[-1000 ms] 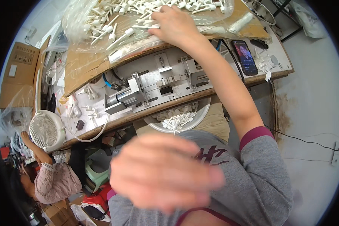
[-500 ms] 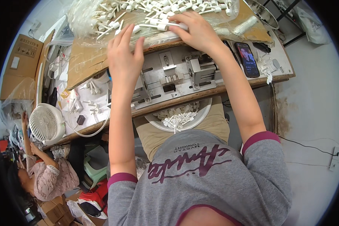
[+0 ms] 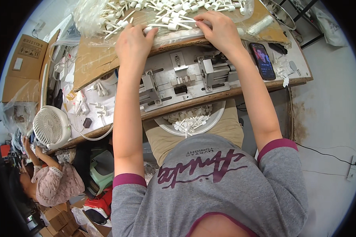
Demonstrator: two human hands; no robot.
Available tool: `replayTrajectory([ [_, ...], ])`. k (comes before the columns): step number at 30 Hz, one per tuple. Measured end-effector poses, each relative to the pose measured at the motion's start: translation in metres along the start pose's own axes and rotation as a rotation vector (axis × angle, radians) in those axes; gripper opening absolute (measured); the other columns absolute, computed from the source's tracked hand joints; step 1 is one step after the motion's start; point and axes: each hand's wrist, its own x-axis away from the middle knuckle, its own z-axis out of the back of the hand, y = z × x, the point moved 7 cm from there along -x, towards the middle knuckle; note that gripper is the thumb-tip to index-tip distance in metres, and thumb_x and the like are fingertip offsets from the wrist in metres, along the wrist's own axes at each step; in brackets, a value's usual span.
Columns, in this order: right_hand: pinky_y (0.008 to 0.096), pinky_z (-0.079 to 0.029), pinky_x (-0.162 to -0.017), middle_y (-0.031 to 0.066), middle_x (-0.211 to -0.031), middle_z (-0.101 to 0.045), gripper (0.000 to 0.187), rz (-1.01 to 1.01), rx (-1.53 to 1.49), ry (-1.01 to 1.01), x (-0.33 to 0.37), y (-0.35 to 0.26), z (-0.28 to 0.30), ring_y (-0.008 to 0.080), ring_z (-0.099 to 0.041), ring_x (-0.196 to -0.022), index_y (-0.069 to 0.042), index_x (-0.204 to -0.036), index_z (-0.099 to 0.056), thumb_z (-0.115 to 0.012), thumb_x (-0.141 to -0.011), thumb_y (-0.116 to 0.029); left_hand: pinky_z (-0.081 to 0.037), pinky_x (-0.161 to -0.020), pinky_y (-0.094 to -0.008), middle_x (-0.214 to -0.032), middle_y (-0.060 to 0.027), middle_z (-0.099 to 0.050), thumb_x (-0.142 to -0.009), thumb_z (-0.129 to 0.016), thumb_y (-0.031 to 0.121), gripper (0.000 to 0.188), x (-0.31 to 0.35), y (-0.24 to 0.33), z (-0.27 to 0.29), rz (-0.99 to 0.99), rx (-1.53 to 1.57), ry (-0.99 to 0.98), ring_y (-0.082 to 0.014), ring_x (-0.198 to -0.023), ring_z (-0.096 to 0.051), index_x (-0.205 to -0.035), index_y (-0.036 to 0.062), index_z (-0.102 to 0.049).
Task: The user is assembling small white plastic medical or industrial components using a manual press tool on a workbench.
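Note:
A heap of white plastic pieces (image 3: 174, 16), each a thin stem with a round cap, lies on clear plastic film (image 3: 87, 15) over a cardboard sheet (image 3: 93, 63). My left hand (image 3: 134, 43) rests at the near left edge of the heap, thumb apart from its bent fingers. A white cap lies beside that thumb. My right hand (image 3: 220, 31) is at the near right side of the heap. Its thumb and forefinger close around the end of a white stemmed piece. The other fingertips are partly hidden.
Below the cardboard sits a metal fixture (image 3: 180, 81) on the bench. A bowl of white pieces (image 3: 159, 121) stands on my lap. A phone (image 3: 262, 61) lies at right, a white fan (image 3: 51, 127) at left. Another person (image 3: 57, 183) sits at far left.
My left hand has dropped slightly, its fingers bending more at the heap's edge. My right hand has shifted a little right, its fingers drawing closer together.

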Motion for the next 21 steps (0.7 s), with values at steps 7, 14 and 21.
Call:
replayTrajectory([
  [7, 0.0373, -0.053, -0.073, 0.0088, -0.088, -0.070, 0.012, 0.181, 0.019, 0.223, 0.001, -0.019, 0.018, 0.0295, -0.067, -0.081, -0.008, -0.098, -0.072, -0.069, -0.089, -0.016, -0.052, -0.084, -0.0339, -0.106, -0.0112, -0.069, -0.083, -0.077, 0.017, 0.029, 0.048, 0.030, 0.049, -0.187, 0.441, 0.124, -0.0232, -0.089, -0.067, -0.110, 0.0046, -0.075],
  [14, 0.0372, -0.054, -0.079, 0.0131, -0.105, -0.071, 0.024, -0.063, -0.136, -0.094, 0.012, -0.011, 0.009, 0.0315, -0.069, -0.088, -0.004, -0.112, -0.069, -0.068, -0.089, -0.010, -0.055, -0.090, -0.0359, -0.127, -0.0151, -0.065, -0.080, -0.075, -0.001, 0.036, 0.162, 0.054, 0.040, -0.265, 0.519, -0.067, -0.0280, -0.110, -0.067, -0.115, 0.0024, -0.070],
  [21, 0.0425, -0.052, -0.089, 0.0166, -0.108, -0.069, 0.036, -0.099, -0.233, -0.186, 0.012, -0.035, 0.024, 0.0309, -0.066, -0.099, 0.000, -0.108, -0.069, -0.068, -0.088, -0.029, -0.053, -0.061, -0.0302, -0.123, -0.0051, -0.070, -0.077, -0.078, 0.013, 0.029, 0.192, 0.059, -0.008, -0.357, 0.168, -0.180, -0.0206, -0.063, -0.066, -0.105, 0.0073, -0.073],
])
